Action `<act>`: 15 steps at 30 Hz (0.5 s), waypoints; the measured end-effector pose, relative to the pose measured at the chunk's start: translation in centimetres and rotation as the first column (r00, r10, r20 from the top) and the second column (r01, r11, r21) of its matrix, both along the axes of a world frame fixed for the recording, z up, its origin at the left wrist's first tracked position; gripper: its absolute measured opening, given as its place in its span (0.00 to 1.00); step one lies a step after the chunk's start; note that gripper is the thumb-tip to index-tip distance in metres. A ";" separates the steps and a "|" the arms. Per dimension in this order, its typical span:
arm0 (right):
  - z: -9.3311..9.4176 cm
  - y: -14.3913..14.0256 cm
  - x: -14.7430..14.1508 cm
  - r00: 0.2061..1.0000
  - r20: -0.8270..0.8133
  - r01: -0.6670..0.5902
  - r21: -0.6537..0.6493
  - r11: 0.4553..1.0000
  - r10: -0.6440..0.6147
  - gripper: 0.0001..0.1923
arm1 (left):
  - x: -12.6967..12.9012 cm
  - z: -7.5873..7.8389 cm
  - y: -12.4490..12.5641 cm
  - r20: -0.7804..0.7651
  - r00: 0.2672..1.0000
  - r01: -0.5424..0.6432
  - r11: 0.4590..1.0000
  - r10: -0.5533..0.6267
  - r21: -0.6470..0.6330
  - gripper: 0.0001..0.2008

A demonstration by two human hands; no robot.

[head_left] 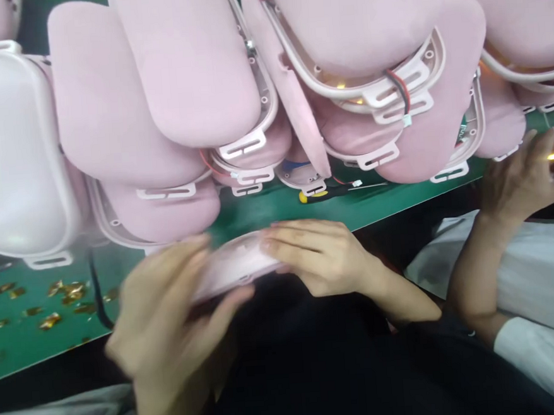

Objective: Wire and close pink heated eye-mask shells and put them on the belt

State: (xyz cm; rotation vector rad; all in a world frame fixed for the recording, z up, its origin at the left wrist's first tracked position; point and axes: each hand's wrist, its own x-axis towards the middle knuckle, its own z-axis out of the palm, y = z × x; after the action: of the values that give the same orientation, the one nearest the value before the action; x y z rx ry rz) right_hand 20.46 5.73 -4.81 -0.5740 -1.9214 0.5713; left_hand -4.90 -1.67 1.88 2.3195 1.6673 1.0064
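Note:
A pale pink and white plastic casing (240,260) is tilted edge-on in front of my body, held at both ends. My left hand (164,316) is wrapped round its left end, thumb below and fingers above, blurred by motion. At the opposite end, the fingers of my right hand (321,255) close over the rim. Just beyond the hands lie stacked pink padded casings (196,68) with white slotted tabs. A screwdriver (314,196) with a yellow and black handle rests on the green table (253,212) behind my right hand.
More casings with red and black wires (402,91) are piled at the back right. A glossy white casing (8,157) stands at the left. Gold-coloured scraps (74,291) lie scattered near the table's front edge. A co-worker's hand (521,178) holds a pink piece at the right.

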 end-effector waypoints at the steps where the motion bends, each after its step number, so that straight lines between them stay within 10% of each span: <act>1: -0.5 0.1 -0.3 0.999 -0.033 -0.004 -0.019 1.000 0.004 0.11 | 0.0 -0.1 0.4 -0.108 0.993 0.054 0.998 -0.050 0.037 0.23; 10: -2.4 -1.3 -3.6 0.925 -0.336 0.156 -0.084 0.984 -0.175 0.08 | 1.5 -1.9 1.5 -0.262 0.963 0.139 0.946 -0.060 0.294 0.19; 15: -2.0 -0.5 -2.8 0.957 -0.281 0.043 -0.087 0.995 -0.066 0.08 | 1.6 -1.7 1.7 -0.239 0.968 0.135 0.961 -0.077 0.240 0.14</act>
State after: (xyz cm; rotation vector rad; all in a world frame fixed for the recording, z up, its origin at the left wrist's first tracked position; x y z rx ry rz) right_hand 17.68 5.24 -6.78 -0.5619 -1.6133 0.6597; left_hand -3.30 0.03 0.22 2.7530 1.5427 1.0203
